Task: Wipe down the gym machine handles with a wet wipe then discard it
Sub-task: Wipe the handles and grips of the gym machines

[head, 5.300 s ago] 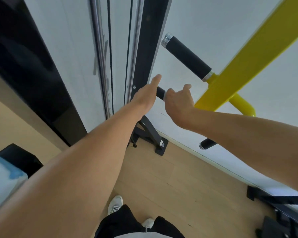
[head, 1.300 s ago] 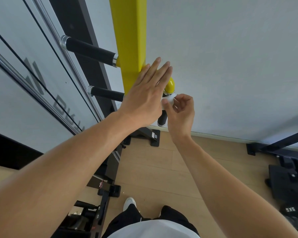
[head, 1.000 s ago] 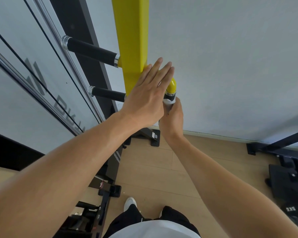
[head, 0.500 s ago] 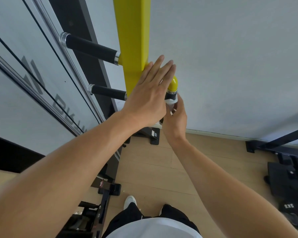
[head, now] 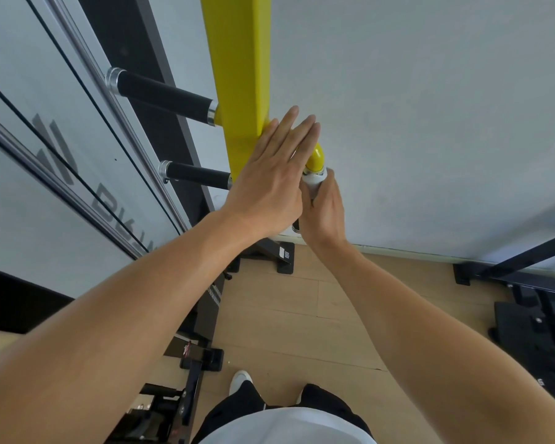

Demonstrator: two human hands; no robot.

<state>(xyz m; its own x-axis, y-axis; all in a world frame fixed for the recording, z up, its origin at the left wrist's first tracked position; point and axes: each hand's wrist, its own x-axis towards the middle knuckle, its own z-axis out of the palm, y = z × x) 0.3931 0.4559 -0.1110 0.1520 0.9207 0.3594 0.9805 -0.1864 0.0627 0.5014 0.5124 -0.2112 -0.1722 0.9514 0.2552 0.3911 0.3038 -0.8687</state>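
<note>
My right hand (head: 322, 209) is wrapped round the downward black handle under the yellow elbow (head: 315, 158), with the white wet wipe (head: 314, 179) bunched between palm and grip. The handle is almost wholly hidden; only its metal end cap (head: 295, 226) peeks out below the hand. My left hand (head: 269, 181) lies flat, fingers straight, against the lower end of the yellow arm (head: 237, 75). Two more black handles stick out to the left: an upper one (head: 164, 94) and a lower one (head: 196, 175).
Steel guide rods and cables (head: 87, 91) run diagonally on the left beside a black upright (head: 135, 52). Black machine feet (head: 282, 254) sit on the wooden floor by the white wall. More black equipment (head: 532, 325) stands at the right. My shoe (head: 239, 381) shows below.
My right hand went from pinching the wipe beside the handle to closing round the handle with the wipe, and has slid slightly along it. The left hand has stayed flat on the yellow arm.
</note>
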